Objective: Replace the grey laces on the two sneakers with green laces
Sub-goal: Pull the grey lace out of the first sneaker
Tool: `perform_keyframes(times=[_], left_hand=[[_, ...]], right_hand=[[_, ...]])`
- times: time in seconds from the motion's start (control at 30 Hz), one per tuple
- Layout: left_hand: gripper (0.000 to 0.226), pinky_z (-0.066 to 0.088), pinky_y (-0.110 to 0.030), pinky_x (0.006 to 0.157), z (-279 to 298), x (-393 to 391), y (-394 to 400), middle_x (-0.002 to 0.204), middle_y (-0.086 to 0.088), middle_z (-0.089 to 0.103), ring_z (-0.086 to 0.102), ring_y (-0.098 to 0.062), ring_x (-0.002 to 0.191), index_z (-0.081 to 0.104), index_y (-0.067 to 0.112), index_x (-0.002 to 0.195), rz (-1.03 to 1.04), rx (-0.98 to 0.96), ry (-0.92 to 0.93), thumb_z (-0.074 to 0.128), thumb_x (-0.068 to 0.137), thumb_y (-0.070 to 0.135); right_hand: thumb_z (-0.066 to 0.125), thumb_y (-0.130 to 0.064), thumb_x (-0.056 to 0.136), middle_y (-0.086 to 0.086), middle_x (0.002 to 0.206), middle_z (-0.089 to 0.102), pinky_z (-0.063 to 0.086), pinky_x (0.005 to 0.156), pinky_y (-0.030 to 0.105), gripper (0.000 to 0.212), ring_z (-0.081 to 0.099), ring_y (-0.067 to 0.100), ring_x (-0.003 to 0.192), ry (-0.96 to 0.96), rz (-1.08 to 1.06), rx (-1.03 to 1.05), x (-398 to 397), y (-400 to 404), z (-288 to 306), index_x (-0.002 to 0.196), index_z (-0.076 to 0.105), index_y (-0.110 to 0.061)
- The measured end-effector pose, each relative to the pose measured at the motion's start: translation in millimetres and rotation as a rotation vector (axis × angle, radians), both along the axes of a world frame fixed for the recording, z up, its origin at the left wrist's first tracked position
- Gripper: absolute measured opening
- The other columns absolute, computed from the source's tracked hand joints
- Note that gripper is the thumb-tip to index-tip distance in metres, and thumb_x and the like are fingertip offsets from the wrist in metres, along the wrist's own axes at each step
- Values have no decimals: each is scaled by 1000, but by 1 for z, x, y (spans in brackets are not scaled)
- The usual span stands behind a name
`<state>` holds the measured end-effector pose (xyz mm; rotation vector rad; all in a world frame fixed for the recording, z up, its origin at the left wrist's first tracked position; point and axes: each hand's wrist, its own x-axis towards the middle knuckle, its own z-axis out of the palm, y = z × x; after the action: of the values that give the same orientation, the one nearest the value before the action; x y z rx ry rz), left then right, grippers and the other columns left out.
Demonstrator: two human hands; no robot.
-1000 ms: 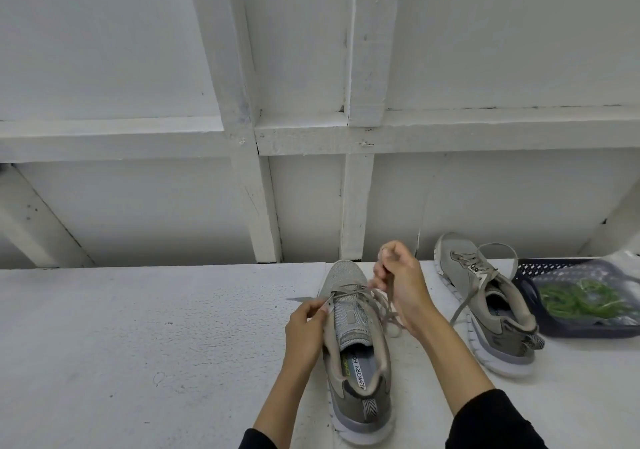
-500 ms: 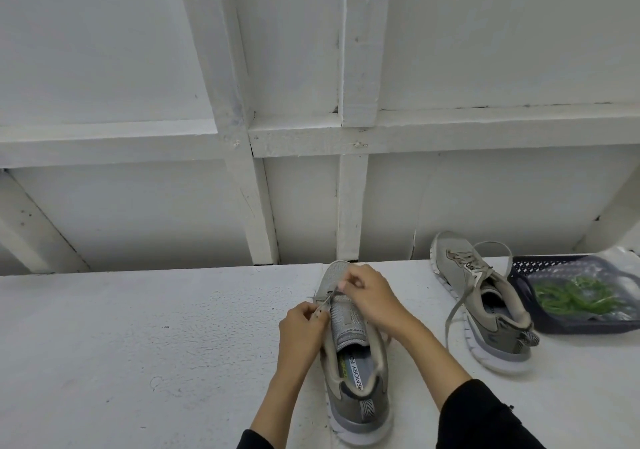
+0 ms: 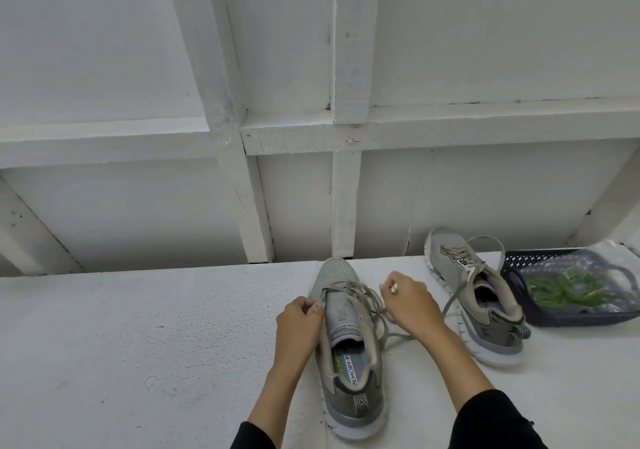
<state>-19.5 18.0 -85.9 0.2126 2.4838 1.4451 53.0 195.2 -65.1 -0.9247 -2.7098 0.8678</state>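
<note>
A grey sneaker (image 3: 348, 338) stands in front of me, toe pointing away, its grey lace (image 3: 372, 301) pulled loose in loops over the tongue. My left hand (image 3: 299, 322) pinches the lace at the shoe's left eyelet edge. My right hand (image 3: 407, 298) is to the right of the toe, fingers curled round a lace strand. A second grey sneaker (image 3: 474, 296) with its grey lace untied lies to the right. Green laces (image 3: 561, 287) lie in a plastic bag inside a dark basket (image 3: 519, 265).
Everything rests on a white painted surface (image 3: 138, 344). A white panelled wall with wooden battens (image 3: 346, 185) rises right behind the shoes. The basket sits at the far right edge of view.
My right hand moved from over the tongue out to the right of the toe, drawing lace out with it. More loose loops now lie across the shoe. The left hand stayed put.
</note>
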Motion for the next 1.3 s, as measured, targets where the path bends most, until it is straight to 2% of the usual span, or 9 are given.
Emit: perform_keyframes(times=[0.07, 0.23, 0.37, 0.53, 0.8, 0.97, 1.07, 1.17, 1.3], left_hand=[[13, 37, -18, 57, 3, 0, 1, 80, 4, 64, 58, -11, 75, 65, 14, 88, -14, -2, 6, 61, 91, 27], [13, 42, -22, 74, 18, -4, 5, 94, 11, 64, 58, -4, 92, 65, 21, 96, -29, 102, 68, 59, 93, 32], [14, 44, -21, 72, 32, -12, 13, 94, 11, 65, 59, -2, 89, 65, 22, 96, -82, 99, 172, 53, 97, 28], [19, 50, -33, 85, 27, -23, 25, 104, 8, 67, 60, -12, 101, 64, 27, 104, -337, -191, 276, 51, 93, 17], [26, 35, -37, 91, 30, -24, 44, 123, -2, 58, 41, -28, 117, 60, 22, 119, -598, -667, 494, 45, 98, 29], [19, 47, -36, 78, 22, -29, 37, 90, 0, 61, 54, -25, 95, 65, 20, 85, -374, -242, 242, 51, 96, 30], [21, 42, -29, 69, 22, -26, 23, 97, -5, 63, 55, -20, 86, 61, 18, 85, 18, 130, 114, 46, 98, 22], [21, 41, -38, 80, 20, -26, 10, 113, -6, 57, 50, -25, 101, 59, 17, 104, 173, -186, 264, 40, 100, 25], [28, 35, -38, 92, 30, -27, 16, 128, -1, 53, 43, -25, 117, 55, 18, 124, -26, -279, 487, 45, 98, 21]], right_hand=[[43, -35, 97, 2, 93, 63, 39, 75, 33, 28, 55, 27, 96, -109, 12, 95, 5, -1, -7, 92, 62, -15], [57, -35, 91, -5, 93, 62, 46, 79, 30, 13, 57, 15, 90, 352, 42, -190, 4, -29, 3, 93, 61, -22], [60, -43, 88, -7, 98, 56, 44, 77, 27, 28, 54, 11, 90, 153, 123, -158, 2, -49, -3, 105, 55, -21], [58, -21, 92, -2, 83, 65, 39, 60, 21, 10, 60, 17, 82, 281, -151, -385, 0, -44, -17, 92, 65, -14], [54, -17, 93, -1, 101, 69, 49, 84, 32, 21, 61, 18, 97, 244, -230, -653, -8, -32, -35, 84, 73, -14], [60, -23, 92, 0, 68, 64, 43, 66, 31, 25, 55, 17, 70, 312, -309, -757, -9, -32, -44, 71, 72, -18], [55, -19, 93, 0, 84, 70, 48, 73, 33, 21, 61, 21, 82, 315, -323, -785, -11, -33, -46, 83, 73, -17], [53, -18, 94, 3, 102, 70, 49, 88, 36, 20, 62, 22, 98, 317, -322, -773, -13, -35, -44, 97, 73, -17], [53, -15, 94, 4, 114, 67, 48, 95, 36, 21, 60, 23, 106, 284, -301, -784, -14, -31, -43, 103, 71, -16]])
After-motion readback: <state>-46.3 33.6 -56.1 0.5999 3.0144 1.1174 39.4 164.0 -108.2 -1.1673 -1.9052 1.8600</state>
